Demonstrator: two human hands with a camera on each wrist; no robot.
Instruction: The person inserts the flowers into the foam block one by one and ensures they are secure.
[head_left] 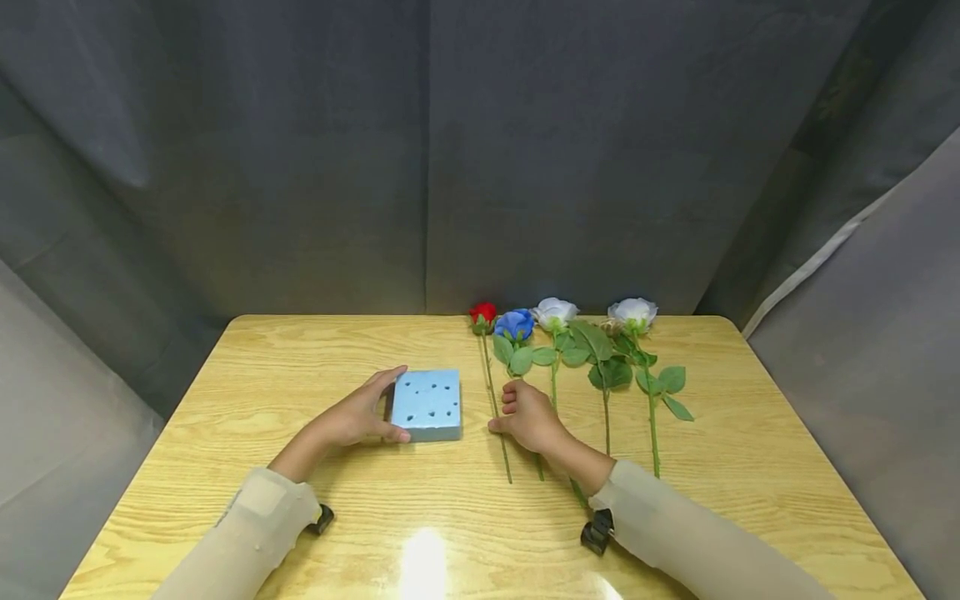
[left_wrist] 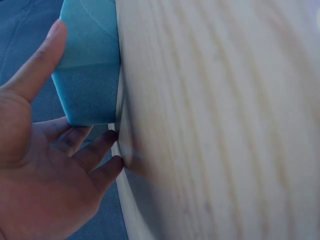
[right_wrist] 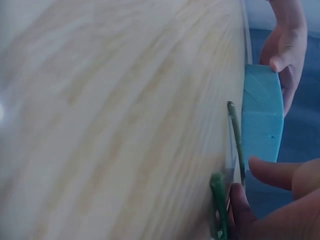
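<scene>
Grey curtain (head_left: 427, 150) forms the backdrop to a wood-grained table (head_left: 360, 517). On it a light blue block (head_left: 423, 402), its top pierced by small holes, lies flat to the left of a row of flowers; the red rose (head_left: 483, 313) is the nearest of these, its bloom at the far edge and its thin stem (head_left: 491, 387) pointing toward the person. At left, the left hand (head_left: 360, 417) holds the block from the side, thumb at the near edge, fingers toward the far one. At right, the right hand (head_left: 532, 421) has thumb and fingers parted about the lower half of the red rose's stem; whether they touch it cannot be told. The step in hand appears to be taking up this single stem while the block is steadied. A light fingertip pinch should serve best, since so slender a stem may roll, followed by a lift straight upward. Because the right forearm and hand cross the stems of the blue rose (head_left: 514, 324) and a white rose (head_left: 555, 312), a raised wrist would avoid dragging them. Left-hand pressure need only prevent sliding, as the block looks like foam and may dent
</scene>
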